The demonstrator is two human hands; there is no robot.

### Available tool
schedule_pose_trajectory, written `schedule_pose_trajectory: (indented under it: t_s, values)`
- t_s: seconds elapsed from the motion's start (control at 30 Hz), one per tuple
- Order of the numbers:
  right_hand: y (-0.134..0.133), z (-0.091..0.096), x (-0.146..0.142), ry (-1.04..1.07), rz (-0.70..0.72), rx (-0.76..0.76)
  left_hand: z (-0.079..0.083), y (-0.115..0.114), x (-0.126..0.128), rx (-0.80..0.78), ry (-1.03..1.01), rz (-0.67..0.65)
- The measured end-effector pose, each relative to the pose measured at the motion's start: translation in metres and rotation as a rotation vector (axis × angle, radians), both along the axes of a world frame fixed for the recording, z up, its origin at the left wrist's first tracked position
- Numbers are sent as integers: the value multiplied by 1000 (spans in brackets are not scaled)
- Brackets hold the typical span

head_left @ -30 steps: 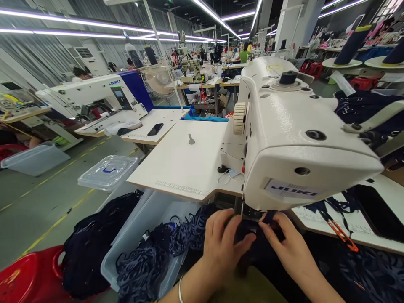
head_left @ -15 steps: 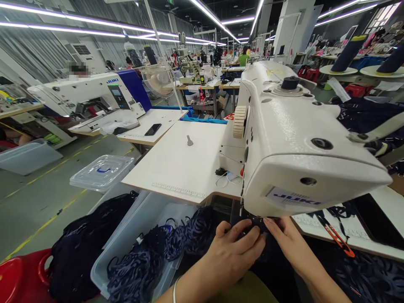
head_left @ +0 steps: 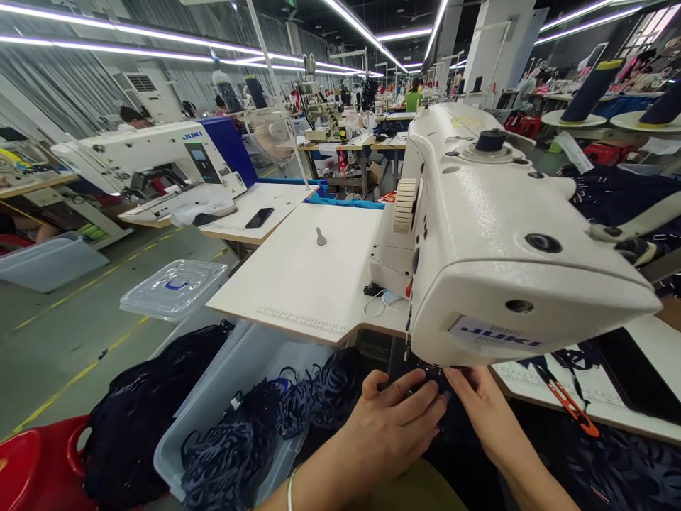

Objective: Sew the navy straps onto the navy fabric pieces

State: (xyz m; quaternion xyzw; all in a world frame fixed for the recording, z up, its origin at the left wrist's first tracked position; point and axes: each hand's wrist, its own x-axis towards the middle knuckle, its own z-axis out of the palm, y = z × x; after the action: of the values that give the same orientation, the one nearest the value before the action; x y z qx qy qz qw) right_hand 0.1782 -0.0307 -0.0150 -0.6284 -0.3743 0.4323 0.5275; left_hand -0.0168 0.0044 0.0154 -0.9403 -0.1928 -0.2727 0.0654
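Note:
A white JUKI sewing machine [head_left: 494,234] fills the middle of the view, its head hanging over my hands. Under that head lies dark navy fabric [head_left: 452,433]. My left hand [head_left: 394,426] rests on the fabric with the fingers curled and pressed against it, thumb raised. My right hand [head_left: 482,411] pinches the same fabric just below the machine's front, fingertips meeting the left hand's. The needle area is hidden by the machine head.
A clear bin [head_left: 234,397] of navy patterned fabric stands at lower left, beside a red tub [head_left: 32,468] and a dark fabric heap [head_left: 149,404]. A bin lid [head_left: 173,287] lies beyond. Orange-handled snips [head_left: 569,404] lie on the white table [head_left: 313,277]. More machines and people fill the background.
My hands have moved up closer under the machine head, and the left hand's fingers have stretched across the fabric toward the right hand. Since half a second ago almost nothing has shifted.

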Motion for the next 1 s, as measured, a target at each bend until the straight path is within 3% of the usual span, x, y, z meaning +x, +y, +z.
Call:
schedule_pose_trajectory:
  t_s: [0.1,0.23,0.4,1.0]
  values:
    - [11,6,6,-131,-26,22,1,1,2,48,28,31]
    - [28,12,14,-363,67,99,0,1,6,56,-7,67]
    - [38,6,18,-605,51,237,1,1,9,58,-15,95]
    - [56,0,17,-780,5,399,2,2,11,9,-12,119]
